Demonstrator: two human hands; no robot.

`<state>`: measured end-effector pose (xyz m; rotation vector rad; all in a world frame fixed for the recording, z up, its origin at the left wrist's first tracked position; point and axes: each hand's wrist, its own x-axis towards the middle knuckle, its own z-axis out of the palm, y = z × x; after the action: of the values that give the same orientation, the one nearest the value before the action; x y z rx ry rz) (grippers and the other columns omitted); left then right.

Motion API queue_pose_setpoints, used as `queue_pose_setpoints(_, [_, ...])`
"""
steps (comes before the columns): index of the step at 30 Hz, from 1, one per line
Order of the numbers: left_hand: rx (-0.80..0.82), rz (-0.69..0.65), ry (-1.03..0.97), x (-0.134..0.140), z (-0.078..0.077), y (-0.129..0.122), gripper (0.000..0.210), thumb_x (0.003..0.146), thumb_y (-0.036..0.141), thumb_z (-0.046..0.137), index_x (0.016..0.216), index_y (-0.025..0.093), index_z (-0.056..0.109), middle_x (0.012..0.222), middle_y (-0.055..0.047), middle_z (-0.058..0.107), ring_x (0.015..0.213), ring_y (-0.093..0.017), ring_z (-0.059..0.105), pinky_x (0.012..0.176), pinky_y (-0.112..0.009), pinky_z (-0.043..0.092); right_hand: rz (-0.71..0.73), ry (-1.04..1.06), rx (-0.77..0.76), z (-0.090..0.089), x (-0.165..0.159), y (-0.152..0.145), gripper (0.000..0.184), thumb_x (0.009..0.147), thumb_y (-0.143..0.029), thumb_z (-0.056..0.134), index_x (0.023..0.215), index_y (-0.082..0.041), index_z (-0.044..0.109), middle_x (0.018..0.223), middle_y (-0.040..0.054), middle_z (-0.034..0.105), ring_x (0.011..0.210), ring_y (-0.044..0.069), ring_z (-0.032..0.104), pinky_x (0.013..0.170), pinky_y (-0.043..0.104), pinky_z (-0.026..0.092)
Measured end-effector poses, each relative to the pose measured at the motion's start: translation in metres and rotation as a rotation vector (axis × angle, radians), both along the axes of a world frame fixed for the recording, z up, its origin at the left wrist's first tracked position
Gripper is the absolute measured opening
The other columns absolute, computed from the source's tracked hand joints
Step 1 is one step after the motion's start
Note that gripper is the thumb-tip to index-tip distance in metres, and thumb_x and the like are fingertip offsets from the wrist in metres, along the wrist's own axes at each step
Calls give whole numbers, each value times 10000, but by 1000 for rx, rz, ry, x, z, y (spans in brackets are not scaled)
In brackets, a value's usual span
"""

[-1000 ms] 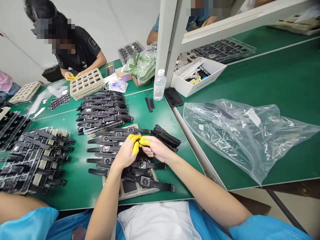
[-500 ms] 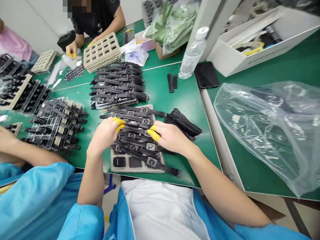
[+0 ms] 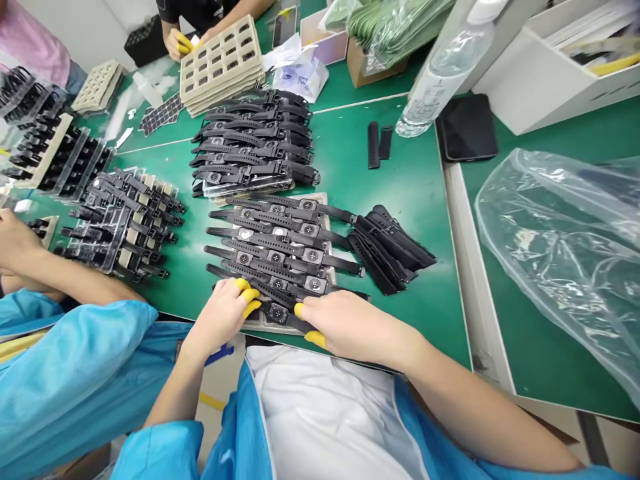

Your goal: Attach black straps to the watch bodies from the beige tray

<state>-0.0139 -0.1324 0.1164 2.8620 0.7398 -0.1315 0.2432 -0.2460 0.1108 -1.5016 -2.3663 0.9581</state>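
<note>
Black smartwatches [image 3: 313,256] lie in slanting rows over a beige tray [image 3: 323,199], back sensors facing up and straps overlapping. At the tray's near end, one smartwatch [image 3: 277,313] is stretched between my hands. My left hand [image 3: 225,312], yellow covers on its fingertips, pinches the strap on the watch's left side. My right hand [image 3: 355,328], also with yellow fingertip covers, is closed on the right strap, and its fingers hide part of it. To the right of the tray lies a fanned pile of loose black straps [image 3: 390,247].
Behind the tray stands another stack of watches [image 3: 255,137]; more watch trays [image 3: 125,220] sit left, beside a co-worker's arm [image 3: 75,273]. Two loose strap pieces [image 3: 374,143], a water bottle [image 3: 445,73], a black flat object [image 3: 469,127] and a plastic bag [image 3: 565,253] lie right.
Both hands have moved from the middle of the tray toward its near end, onto the nearest watch. The camera view has shifted, and a water bottle now appears more tilted.
</note>
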Motion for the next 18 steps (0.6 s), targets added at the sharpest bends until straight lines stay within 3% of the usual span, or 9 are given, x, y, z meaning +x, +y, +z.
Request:
queue_pose_setpoints(4, [211,65,-40,-19,2,-11,125,987,235,542,996,193,660,1108,-150,646,1065,-328,560,883,-466,481,-173,36,29,5,28,11,159,941,-320,700,859,-212,617,859,50,705,708,208,657,573,313,312])
queue_pose_setpoints(9, [290,60,207,-34,-1,-28,112,881,154,587,794,210,630,861,-106,626,852,-294,561,709,-400,454,-778,-204,116,-7,91,9,103,962,-306,596,977,-205,603,1000,89,688,799,237,653,582,312,336])
queue_pose_setpoints(11, [327,81,281,-28,-5,-34,120,852,138,596,756,204,625,816,-104,615,823,-292,561,685,-393,449,-916,-312,95,-20,117,3,141,926,-320,600,990,-194,603,1021,113,675,815,259,648,571,321,340])
queue_pose_setpoints(16, [376,50,339,-15,-8,-36,144,911,165,557,824,164,672,928,-135,645,904,-309,585,747,-423,487,-926,-236,-138,-49,155,-7,172,897,-386,600,919,-216,589,925,70,687,690,217,618,569,319,382])
queue_pose_setpoints(18, [383,2,315,-19,-10,-32,163,940,181,549,844,159,679,921,-130,641,918,-311,585,761,-425,495,-934,-192,-116,-59,160,-8,153,906,-376,587,896,-223,585,870,52,689,640,199,599,571,316,383])
